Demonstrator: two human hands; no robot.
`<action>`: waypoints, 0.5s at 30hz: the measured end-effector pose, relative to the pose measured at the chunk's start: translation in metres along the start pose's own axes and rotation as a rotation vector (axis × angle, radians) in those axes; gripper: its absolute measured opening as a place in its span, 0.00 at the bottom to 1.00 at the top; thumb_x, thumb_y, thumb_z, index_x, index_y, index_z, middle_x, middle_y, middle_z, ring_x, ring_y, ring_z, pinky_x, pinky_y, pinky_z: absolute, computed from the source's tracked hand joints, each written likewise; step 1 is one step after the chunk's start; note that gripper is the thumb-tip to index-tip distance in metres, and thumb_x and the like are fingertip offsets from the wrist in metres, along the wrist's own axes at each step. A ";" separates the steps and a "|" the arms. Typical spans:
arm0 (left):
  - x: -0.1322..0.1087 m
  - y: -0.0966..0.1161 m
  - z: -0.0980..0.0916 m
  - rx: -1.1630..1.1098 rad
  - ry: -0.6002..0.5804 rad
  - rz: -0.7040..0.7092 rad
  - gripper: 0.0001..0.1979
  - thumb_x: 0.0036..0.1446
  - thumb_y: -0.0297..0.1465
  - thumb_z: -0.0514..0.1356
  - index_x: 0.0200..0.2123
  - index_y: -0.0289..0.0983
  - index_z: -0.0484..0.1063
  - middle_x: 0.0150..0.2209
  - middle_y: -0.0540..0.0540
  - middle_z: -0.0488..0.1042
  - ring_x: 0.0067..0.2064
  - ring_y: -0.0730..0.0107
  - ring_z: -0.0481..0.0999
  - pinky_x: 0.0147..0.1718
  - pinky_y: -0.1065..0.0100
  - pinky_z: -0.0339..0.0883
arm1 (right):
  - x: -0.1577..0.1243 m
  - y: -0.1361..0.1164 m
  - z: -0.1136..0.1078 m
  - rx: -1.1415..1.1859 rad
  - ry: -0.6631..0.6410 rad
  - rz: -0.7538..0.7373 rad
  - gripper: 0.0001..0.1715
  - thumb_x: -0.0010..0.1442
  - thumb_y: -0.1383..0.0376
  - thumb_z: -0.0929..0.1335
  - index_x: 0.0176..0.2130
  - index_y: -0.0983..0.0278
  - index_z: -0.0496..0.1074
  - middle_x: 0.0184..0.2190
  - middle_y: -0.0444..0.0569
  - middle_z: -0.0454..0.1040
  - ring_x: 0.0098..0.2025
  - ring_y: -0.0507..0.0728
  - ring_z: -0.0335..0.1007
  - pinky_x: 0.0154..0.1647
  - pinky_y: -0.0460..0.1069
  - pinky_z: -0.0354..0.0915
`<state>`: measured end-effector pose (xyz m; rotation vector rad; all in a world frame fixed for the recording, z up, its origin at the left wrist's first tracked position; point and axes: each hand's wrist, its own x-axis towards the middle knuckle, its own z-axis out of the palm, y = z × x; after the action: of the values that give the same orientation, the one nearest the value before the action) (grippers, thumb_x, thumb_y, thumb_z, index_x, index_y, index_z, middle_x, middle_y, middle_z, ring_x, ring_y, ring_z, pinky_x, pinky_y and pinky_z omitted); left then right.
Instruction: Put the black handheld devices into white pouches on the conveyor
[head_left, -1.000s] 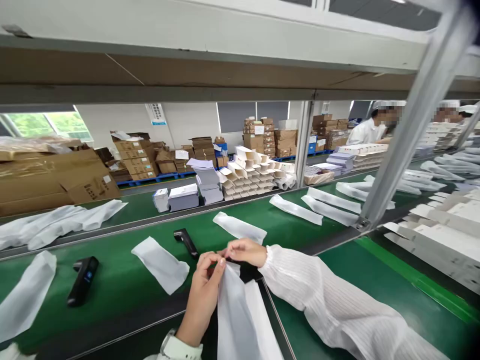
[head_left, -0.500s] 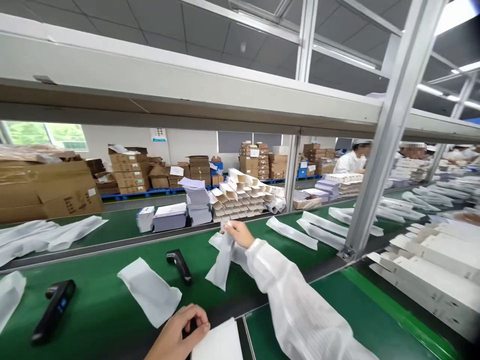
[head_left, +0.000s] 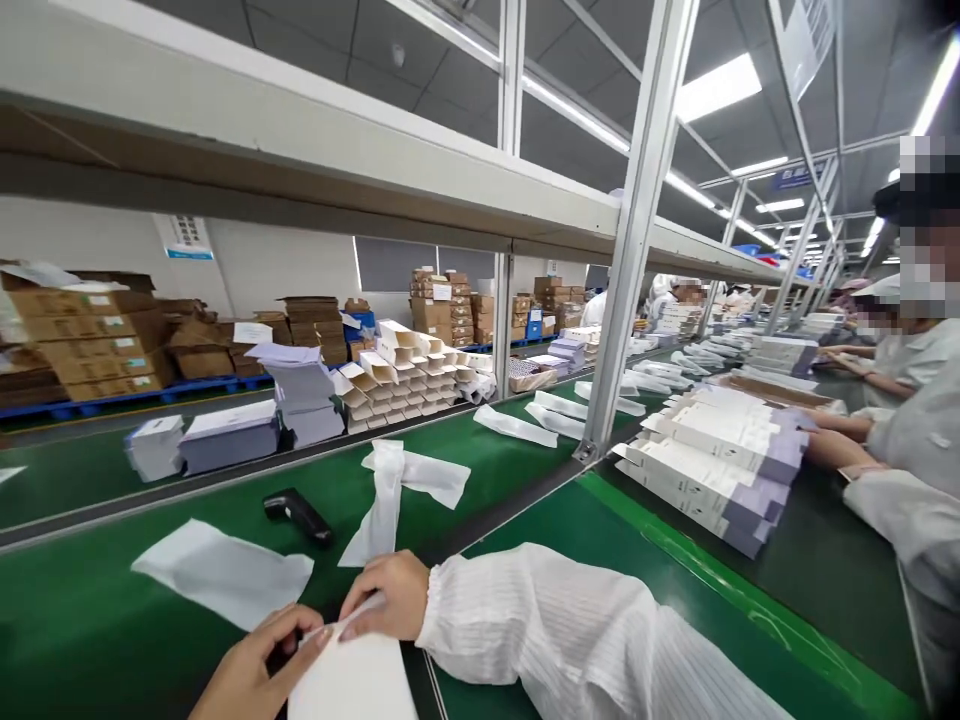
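Note:
A white carton lies at the bottom of the view, its lower part cut off by the frame edge. My left hand is closed on its far left corner, thumb against the top edge. With bent fingers, my right hand pinches a thin white flap at the carton's far end. Just beyond that hand, two white translucent sleeves lie crossed on the green belt. Another flat white sleeve is to the left, near my left hand. A black handheld device rests behind them.
Stacked white cartons stand to the right, beside a co-worker's arms. A metal post rises from the bench. Across the belt are piled open cartons and stacked paper. A shelf spans overhead.
My right hand has let go of the sleeve on the belt and come back to the carton's far end. My left hand stays at the carton. The view has turned right.

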<state>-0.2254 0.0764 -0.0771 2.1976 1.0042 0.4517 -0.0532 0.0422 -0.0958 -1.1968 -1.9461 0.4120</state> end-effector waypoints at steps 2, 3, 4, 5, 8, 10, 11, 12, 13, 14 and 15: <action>-0.001 0.002 0.001 -0.032 0.041 0.022 0.15 0.48 0.45 0.51 0.26 0.40 0.65 0.25 0.51 0.64 0.30 0.67 0.63 0.29 0.73 0.59 | -0.006 -0.001 0.001 -0.023 0.076 0.031 0.07 0.45 0.61 0.69 0.27 0.62 0.73 0.21 0.42 0.67 0.25 0.49 0.63 0.25 0.41 0.59; -0.002 0.003 0.001 -0.062 0.079 0.035 0.14 0.47 0.44 0.52 0.28 0.40 0.65 0.26 0.50 0.64 0.30 0.67 0.64 0.29 0.73 0.59 | -0.006 -0.002 0.001 -0.032 0.089 0.025 0.06 0.46 0.62 0.68 0.27 0.62 0.73 0.21 0.43 0.67 0.24 0.49 0.63 0.25 0.41 0.59; -0.004 0.005 0.002 -0.099 0.126 0.047 0.14 0.46 0.44 0.53 0.31 0.40 0.65 0.28 0.50 0.65 0.31 0.67 0.65 0.30 0.73 0.60 | -0.006 -0.003 0.000 -0.036 0.087 0.002 0.05 0.47 0.63 0.68 0.27 0.62 0.73 0.21 0.43 0.67 0.25 0.50 0.63 0.26 0.41 0.59; -0.005 0.007 0.002 -0.135 0.177 0.060 0.15 0.46 0.43 0.54 0.35 0.41 0.64 0.32 0.48 0.66 0.34 0.66 0.65 0.32 0.72 0.60 | -0.006 -0.003 -0.001 -0.035 0.073 -0.031 0.04 0.48 0.65 0.67 0.27 0.61 0.73 0.22 0.43 0.68 0.26 0.50 0.64 0.28 0.41 0.60; -0.008 0.014 0.003 -0.160 0.223 0.128 0.14 0.47 0.41 0.54 0.35 0.40 0.65 0.40 0.45 0.64 0.43 0.62 0.63 0.39 0.68 0.59 | -0.004 -0.004 -0.002 -0.014 0.026 -0.104 0.04 0.50 0.66 0.65 0.29 0.61 0.71 0.24 0.42 0.70 0.28 0.50 0.66 0.32 0.42 0.60; -0.009 0.016 0.003 -0.162 0.169 0.188 0.11 0.49 0.41 0.53 0.27 0.39 0.66 0.38 0.45 0.65 0.44 0.62 0.62 0.41 0.68 0.59 | -0.003 -0.002 -0.002 0.011 0.003 -0.118 0.04 0.50 0.64 0.65 0.28 0.62 0.69 0.26 0.43 0.71 0.28 0.50 0.66 0.31 0.43 0.61; -0.009 0.017 0.003 -0.177 0.137 0.211 0.12 0.49 0.40 0.52 0.24 0.38 0.66 0.37 0.46 0.65 0.43 0.63 0.63 0.41 0.68 0.59 | -0.002 -0.002 -0.003 0.036 -0.012 -0.134 0.05 0.50 0.63 0.65 0.27 0.63 0.68 0.27 0.44 0.71 0.30 0.51 0.67 0.32 0.43 0.61; -0.009 0.018 0.002 -0.198 0.109 0.222 0.13 0.50 0.40 0.52 0.23 0.38 0.66 0.36 0.46 0.65 0.43 0.64 0.63 0.40 0.69 0.59 | -0.001 -0.001 -0.003 0.069 -0.030 -0.158 0.06 0.49 0.62 0.66 0.26 0.63 0.67 0.28 0.45 0.71 0.32 0.51 0.67 0.35 0.44 0.61; -0.009 0.018 0.002 -0.219 0.085 0.225 0.12 0.50 0.40 0.52 0.23 0.38 0.66 0.36 0.46 0.65 0.42 0.64 0.63 0.40 0.69 0.60 | 0.001 -0.001 -0.004 0.104 -0.049 -0.186 0.08 0.49 0.61 0.66 0.24 0.64 0.66 0.29 0.45 0.71 0.35 0.52 0.67 0.37 0.44 0.61; -0.009 0.018 0.002 -0.232 0.064 0.224 0.12 0.51 0.39 0.52 0.23 0.38 0.66 0.36 0.47 0.65 0.42 0.65 0.64 0.40 0.69 0.60 | 0.002 -0.001 -0.004 0.138 -0.066 -0.215 0.10 0.48 0.61 0.66 0.22 0.64 0.65 0.28 0.46 0.71 0.38 0.53 0.66 0.40 0.45 0.60; -0.009 0.019 0.002 -0.233 0.049 0.220 0.12 0.51 0.39 0.52 0.23 0.38 0.66 0.35 0.47 0.65 0.42 0.65 0.64 0.40 0.68 0.60 | 0.003 0.000 -0.005 0.168 -0.082 -0.244 0.12 0.49 0.60 0.66 0.20 0.64 0.64 0.27 0.46 0.71 0.39 0.53 0.66 0.43 0.45 0.59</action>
<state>-0.2202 0.0597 -0.0653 2.1009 0.6972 0.6905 -0.0505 0.0441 -0.0913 -0.8357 -2.0530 0.4906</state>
